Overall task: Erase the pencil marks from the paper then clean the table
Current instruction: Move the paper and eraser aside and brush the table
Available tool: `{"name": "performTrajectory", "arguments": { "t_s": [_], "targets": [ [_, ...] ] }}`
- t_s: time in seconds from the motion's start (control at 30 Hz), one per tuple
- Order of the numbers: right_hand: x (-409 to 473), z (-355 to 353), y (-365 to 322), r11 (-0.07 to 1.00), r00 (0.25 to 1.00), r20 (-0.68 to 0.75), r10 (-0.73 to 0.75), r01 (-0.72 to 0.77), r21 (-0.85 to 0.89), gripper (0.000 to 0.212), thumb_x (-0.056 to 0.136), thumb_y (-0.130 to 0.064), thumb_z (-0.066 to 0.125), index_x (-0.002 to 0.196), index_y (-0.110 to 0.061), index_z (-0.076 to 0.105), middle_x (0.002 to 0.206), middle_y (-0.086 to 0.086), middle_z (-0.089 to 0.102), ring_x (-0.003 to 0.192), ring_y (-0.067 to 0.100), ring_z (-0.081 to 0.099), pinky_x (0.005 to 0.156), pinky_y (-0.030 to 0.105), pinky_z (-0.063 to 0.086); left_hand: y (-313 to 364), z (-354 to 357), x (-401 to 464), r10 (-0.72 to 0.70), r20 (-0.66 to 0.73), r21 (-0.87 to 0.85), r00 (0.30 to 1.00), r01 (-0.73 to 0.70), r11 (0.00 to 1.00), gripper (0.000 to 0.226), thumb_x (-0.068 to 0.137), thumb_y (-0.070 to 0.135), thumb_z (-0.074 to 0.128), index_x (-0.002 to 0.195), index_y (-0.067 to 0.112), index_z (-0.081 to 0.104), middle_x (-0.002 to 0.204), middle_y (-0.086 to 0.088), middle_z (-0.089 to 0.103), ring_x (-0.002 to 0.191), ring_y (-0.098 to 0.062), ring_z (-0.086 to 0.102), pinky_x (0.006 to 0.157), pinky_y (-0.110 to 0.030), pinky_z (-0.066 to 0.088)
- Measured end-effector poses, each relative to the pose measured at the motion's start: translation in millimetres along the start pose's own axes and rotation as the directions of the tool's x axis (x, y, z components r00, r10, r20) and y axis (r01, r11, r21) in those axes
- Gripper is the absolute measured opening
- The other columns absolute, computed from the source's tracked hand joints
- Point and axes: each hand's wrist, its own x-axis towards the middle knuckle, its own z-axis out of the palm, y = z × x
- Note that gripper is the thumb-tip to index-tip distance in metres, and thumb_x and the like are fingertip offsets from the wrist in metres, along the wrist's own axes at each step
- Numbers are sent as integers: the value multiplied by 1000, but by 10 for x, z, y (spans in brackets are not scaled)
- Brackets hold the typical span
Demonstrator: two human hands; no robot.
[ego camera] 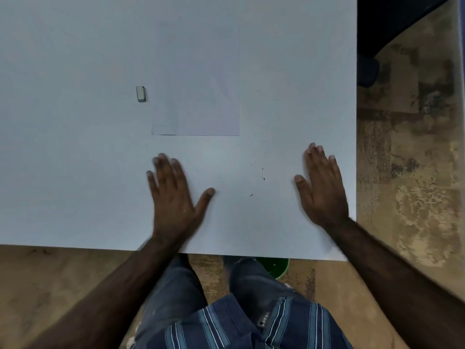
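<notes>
Left hand [173, 197] and right hand [322, 187] flat on table [75, 172], fingers spread, holding nothing; crumbs [261, 177] between them; paper [198, 81] beyond, eraser [141, 93] just left of paper.

Both forearms reach up from six o'clock. The left hand [173, 195] lies flat, palm down, fingers spread toward twelve o'clock and thumb out toward two. The right hand [322, 187] lies flat too, fingers together toward eleven o'clock, thumb splayed toward ten.
</notes>
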Motion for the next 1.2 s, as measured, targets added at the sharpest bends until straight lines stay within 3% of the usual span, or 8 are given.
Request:
{"name": "performTrajectory", "arguments": {
  "t_s": [0.2, 0.33, 0.5, 0.73, 0.9, 1.0, 1.2],
  "targets": [
    [9, 23, -4, 1000, 1000, -16, -2, 2, -5, 63, 113, -39, 42, 166, -5, 33, 175, 11, 28, 165, 24, 21, 132, 56, 20, 781, 128, -81, 298, 132, -76, 946, -290, 954, 103, 99, 74, 36, 162, -1, 3, 168, -27, -12, 157, -40, -12, 125, -61, 7],
    [10, 31, -10, 1000, 1000, -24, -6, 6, -10, 63, 113, -38, 43, 166, -5, 34, 175, 10, 29, 164, 23, 22, 133, 55, 20, 976, 184, -7, 531, 122, -166, 839, -510, 844, 92, 103, 67, 36, 162, 1, 10, 171, -18, -1, 159, -29, -5, 126, -54, 15],
    [2, 32, -11, 999, 999, -46, -16, 14, -35, 62, 113, -36, 45, 165, -5, 35, 174, 11, 30, 164, 25, 23, 131, 56, 23, 928, 212, 396, 429, 87, -115, 899, -419, 901, 98, 101, 70, 37, 162, -2, 7, 170, -21, -3, 159, -32, -7, 127, -55, 10],
    [8, 21, -4, 999, 999, -35, -11, 10, -43, 62, 114, -40, 41, 165, -6, 35, 175, 10, 29, 164, 23, 22, 131, 56, 23, 1338, 342, 272, 623, 147, -104, 768, -614, 782, 99, 101, 72, 31, 161, -4, 8, 170, -23, -4, 159, -33, -7, 126, -54, 13],
    [10, 14, 8, 999, 999, -35, -9, 7, -40, 62, 114, -40, 43, 165, -6, 36, 175, 9, 28, 165, 23, 21, 131, 56, 23, 1316, 274, 824, 608, -14, -184, 794, -599, 779, 92, 104, 63, 39, 160, -4, 13, 170, -23, 3, 159, -34, -1, 128, -53, 10],
    [15, 18, 14, 999, 1000, -20, 10, -11, -44, 63, 113, -41, 43, 166, -8, 35, 176, 8, 27, 165, 21, 20, 131, 56, 22, 1273, 209, 1315, 573, 43, -137, 819, -563, 815, 94, 103, 67, 30, 162, -2, 7, 171, -21, -2, 159, -31, -6, 129, -50, 6],
    [15, 8, 21, 1000, 999, -34, -2, 1, -29, 61, 113, -39, 43, 165, -7, 37, 175, 9, 29, 164, 22, 22, 131, 56, 23, 1327, 300, 1225, 715, 157, -35, 681, -720, 694, 98, 102, 71, 27, 161, -5, 8, 169, -25, 0, 159, -35, -6, 127, -52, 9]
  ]
}}
